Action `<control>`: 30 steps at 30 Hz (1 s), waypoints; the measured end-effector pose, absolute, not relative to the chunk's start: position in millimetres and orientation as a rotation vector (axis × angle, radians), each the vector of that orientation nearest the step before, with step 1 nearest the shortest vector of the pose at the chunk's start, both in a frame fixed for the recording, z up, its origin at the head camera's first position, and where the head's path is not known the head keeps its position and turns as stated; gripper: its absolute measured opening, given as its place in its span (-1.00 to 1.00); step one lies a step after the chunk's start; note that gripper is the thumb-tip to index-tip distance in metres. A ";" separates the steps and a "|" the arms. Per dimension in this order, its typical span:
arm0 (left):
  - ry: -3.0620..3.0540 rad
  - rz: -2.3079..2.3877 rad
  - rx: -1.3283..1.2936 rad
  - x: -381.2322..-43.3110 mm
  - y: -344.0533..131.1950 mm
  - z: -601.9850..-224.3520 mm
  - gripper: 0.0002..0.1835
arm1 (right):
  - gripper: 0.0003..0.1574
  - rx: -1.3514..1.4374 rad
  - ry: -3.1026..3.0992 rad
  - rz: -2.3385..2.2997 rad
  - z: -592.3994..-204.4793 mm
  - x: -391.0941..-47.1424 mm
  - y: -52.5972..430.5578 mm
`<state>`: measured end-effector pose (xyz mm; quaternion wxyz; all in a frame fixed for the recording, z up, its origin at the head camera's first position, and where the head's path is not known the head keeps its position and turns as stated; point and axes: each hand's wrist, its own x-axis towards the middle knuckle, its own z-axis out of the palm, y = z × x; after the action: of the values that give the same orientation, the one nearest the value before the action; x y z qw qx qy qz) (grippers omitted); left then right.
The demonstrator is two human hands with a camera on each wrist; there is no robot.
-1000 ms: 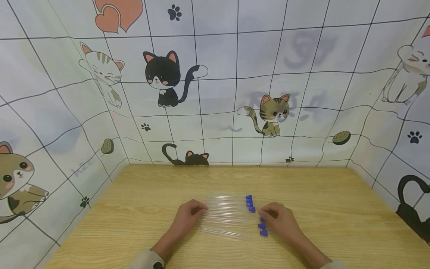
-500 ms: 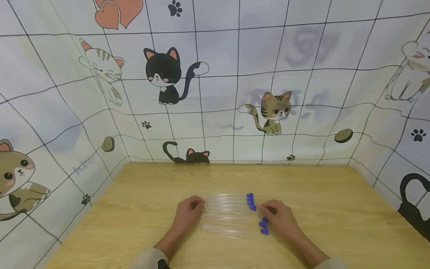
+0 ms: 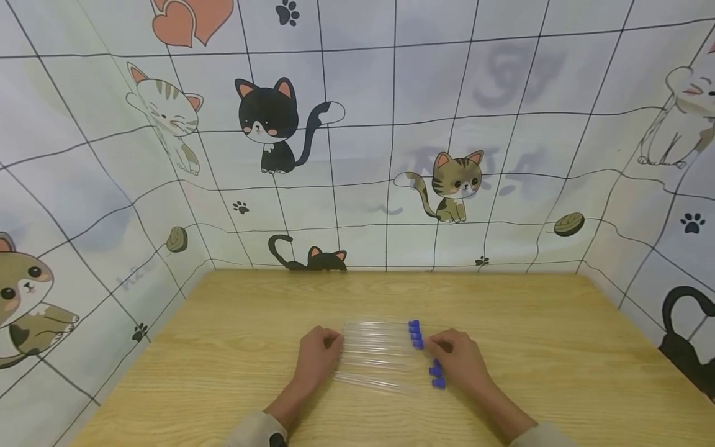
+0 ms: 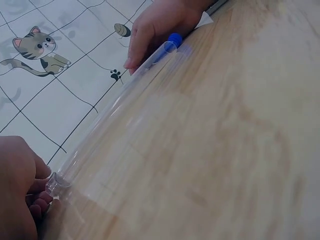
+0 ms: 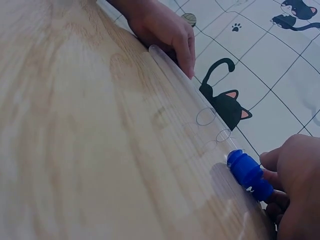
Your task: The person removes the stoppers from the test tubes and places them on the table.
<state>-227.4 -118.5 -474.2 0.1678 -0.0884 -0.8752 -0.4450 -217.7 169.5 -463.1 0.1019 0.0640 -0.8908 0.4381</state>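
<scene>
I faced a wood-grain tbl [image 3: 279, 301], cat-print cloth [image 3: 363, 155] on back & side walls. Clear tubes [image 3: 375, 344] lay side by side mid-tbl, blue caps [image 3: 416, 336] by their R ends; my R hand [image 3: 460, 361], beside them, partly hid one. L hand [image 3: 318, 355] was at the tubes' L ends. Both hands' fingers bent, tips close; couldn't tell if either gripped.

One left hand [image 3: 320, 355], one right hand [image 3: 459, 360]; between, clear tubes [image 3: 374, 345] too blurred to count; beside the latter hand, four blue caps [image 3: 416, 336], three more nearer its wrist.
</scene>
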 end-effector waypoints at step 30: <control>-2.171 -1.886 -0.280 -223.8 -116.9 -464.5 -0.75 | -0.65 0.267 -2.238 1.708 -460.0 -212.9 171.0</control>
<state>-223.8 -116.9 -464.5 0.1256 -0.0962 -0.7455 -0.6474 -212.9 171.0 -460.0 0.1562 0.0932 -0.7816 0.5967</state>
